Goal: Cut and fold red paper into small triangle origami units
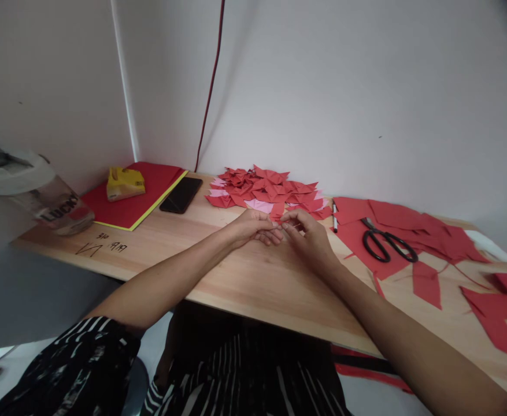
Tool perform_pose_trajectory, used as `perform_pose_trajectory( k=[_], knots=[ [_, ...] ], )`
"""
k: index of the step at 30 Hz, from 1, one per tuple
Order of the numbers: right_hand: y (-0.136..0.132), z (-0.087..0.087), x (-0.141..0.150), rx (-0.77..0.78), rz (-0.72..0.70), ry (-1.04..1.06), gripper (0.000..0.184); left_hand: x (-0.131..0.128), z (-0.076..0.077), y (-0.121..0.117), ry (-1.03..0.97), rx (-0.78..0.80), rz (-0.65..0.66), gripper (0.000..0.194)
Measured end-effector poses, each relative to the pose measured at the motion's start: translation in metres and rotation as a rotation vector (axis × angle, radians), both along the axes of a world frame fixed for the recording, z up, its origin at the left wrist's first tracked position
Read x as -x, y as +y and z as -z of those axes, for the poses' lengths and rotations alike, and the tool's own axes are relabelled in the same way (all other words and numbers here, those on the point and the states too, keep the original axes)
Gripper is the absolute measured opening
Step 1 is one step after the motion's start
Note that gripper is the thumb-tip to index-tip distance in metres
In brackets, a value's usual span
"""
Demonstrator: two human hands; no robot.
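Note:
Over the middle of the wooden table, my left hand (pixel 257 227) and my right hand (pixel 302 231) meet at the fingertips. Both are closed in a pinch around something too small to make out. A bit of red paper shows between and just behind the fingertips, but I cannot tell whether it is held or part of the pile. Directly behind my hands lies a heap of folded red and pink paper pieces (pixel 273 184) with pointed corners.
To the right lie red paper sheets (pixel 392 216), black-handled scissors (pixel 381 245), a marker (pixel 335 216) and paper scraps (pixel 426 283). On the left are a phone (pixel 181 195), a red folder (pixel 149 179) with a yellow packet (pixel 125 184), and a clear bottle (pixel 56 202).

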State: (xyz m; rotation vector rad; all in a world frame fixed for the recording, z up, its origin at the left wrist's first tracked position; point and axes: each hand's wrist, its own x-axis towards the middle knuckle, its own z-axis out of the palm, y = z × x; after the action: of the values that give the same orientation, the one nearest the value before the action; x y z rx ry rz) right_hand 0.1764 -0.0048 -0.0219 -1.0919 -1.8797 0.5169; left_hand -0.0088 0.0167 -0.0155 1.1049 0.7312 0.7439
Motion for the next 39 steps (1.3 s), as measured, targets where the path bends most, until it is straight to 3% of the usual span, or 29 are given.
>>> perform_pose_trajectory(
  k=[13,20,28,39],
  knots=[
    [-0.0015,-0.0025,0.0030,0.025,0.007,-0.005,0.004,-0.0095,0.0010,-0.0041,0.094,-0.087,-0.111,0.019],
    [0.0014,0.0010,0.0019,-0.014,-0.008,-0.011,0.008,-0.0059,-0.0025,-0.0042,0.039,-0.037,-0.089,0.008],
    [0.0027,0.0043,-0.0006,0.004,-0.046,0.042,0.008,-0.0007,-0.0025,-0.0018,-0.008,0.001,-0.006,0.010],
    [0.0040,0.0028,-0.0044,0.021,-0.086,0.065,0.010,0.0003,-0.0036,-0.0007,-0.019,0.033,0.014,0.011]
  ],
)
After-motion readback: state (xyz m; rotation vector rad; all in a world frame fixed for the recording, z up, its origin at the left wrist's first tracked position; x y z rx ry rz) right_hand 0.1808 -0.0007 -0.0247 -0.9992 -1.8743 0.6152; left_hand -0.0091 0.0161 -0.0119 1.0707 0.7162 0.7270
